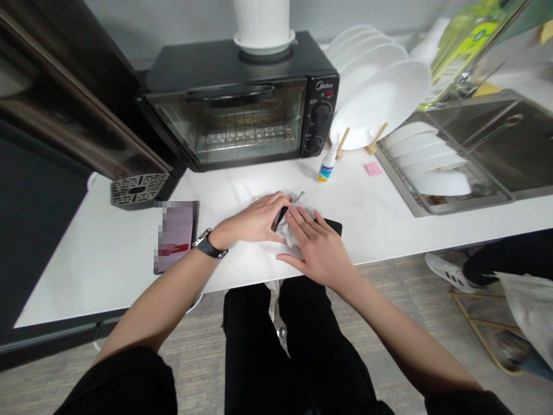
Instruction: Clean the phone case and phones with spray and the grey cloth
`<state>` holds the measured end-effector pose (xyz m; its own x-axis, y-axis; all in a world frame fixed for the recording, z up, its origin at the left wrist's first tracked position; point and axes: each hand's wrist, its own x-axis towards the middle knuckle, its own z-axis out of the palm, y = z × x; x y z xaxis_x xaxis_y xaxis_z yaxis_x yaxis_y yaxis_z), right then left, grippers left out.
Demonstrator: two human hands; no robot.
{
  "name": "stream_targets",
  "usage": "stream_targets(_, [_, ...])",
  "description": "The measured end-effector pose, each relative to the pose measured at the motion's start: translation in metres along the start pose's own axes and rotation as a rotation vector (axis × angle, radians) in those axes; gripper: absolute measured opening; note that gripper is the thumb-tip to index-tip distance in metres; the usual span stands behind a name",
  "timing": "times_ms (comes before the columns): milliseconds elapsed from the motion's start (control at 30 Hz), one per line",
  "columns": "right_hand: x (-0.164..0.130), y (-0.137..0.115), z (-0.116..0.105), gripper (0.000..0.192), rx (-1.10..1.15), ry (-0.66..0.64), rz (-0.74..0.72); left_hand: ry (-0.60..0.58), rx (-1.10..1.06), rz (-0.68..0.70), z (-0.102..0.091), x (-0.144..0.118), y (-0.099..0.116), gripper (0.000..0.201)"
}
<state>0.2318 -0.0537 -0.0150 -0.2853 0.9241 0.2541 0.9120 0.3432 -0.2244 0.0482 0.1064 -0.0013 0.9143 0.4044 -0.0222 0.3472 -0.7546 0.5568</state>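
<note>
A flat black object (334,227), which looks like a phone, lies on the white counter beneath my hands. My left hand (263,217) grips its left end between thumb and fingers. Over its middle is a crumpled light grey cloth (292,237), held down under the fingers of my right hand (314,241), whose thumb points out to the left. Most of the black object is hidden by the cloth and my hands. Behind them stands a small white spray bottle (327,165) with a blue and yellow label.
A black toaster oven (242,115) bears a white pot (262,23). To the right are upright plates (380,98), a pink sticky note (373,168) and a sink (488,196) with bowls. At left lie a phone (177,236) and a drip tray (139,190). Another person's shoe (451,272) shows at right.
</note>
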Motion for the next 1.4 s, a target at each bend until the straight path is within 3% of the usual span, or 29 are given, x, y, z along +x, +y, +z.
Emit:
stream_targets(167, [0.008,-0.017,0.004,0.078,0.020,-0.053,-0.072,-0.003,0.037,0.033,0.001,-0.001,-0.005,0.070])
stream_targets(333, [-0.033,-0.001,-0.005,0.074,0.014,-0.071,-0.078,0.001,-0.025,0.021,-0.001,0.000,-0.001,0.062])
stream_targets(533, [-0.078,0.021,-0.012,0.081,0.016,0.075,0.092,0.001,-0.045,-0.019,0.000,0.000,0.004,0.065])
stream_targets(700, [-0.054,0.017,0.000,0.080,0.007,0.103,0.135,0.011,-0.044,-0.021,0.004,0.001,0.004,0.069])
stream_targets(867, [-0.004,-0.015,0.012,0.080,0.001,0.033,0.099,-0.004,-0.033,-0.013,0.008,0.001,-0.003,0.085])
stream_targets(967, [0.010,-0.031,0.015,0.074,-0.012,0.008,0.049,0.004,0.012,-0.008,0.012,0.001,-0.008,0.093])
stream_targets(1100, [0.003,-0.019,0.011,0.065,-0.009,0.030,0.025,0.028,0.007,-0.007,0.015,0.002,-0.006,0.082])
stream_targets(1267, [-0.023,0.014,0.004,0.070,-0.084,0.109,0.264,0.056,-0.065,-0.024,0.012,0.005,0.004,0.086])
stream_targets(1400, [-0.022,0.005,0.012,0.079,-0.089,0.105,0.264,0.029,-0.076,-0.054,0.012,0.007,0.004,0.095])
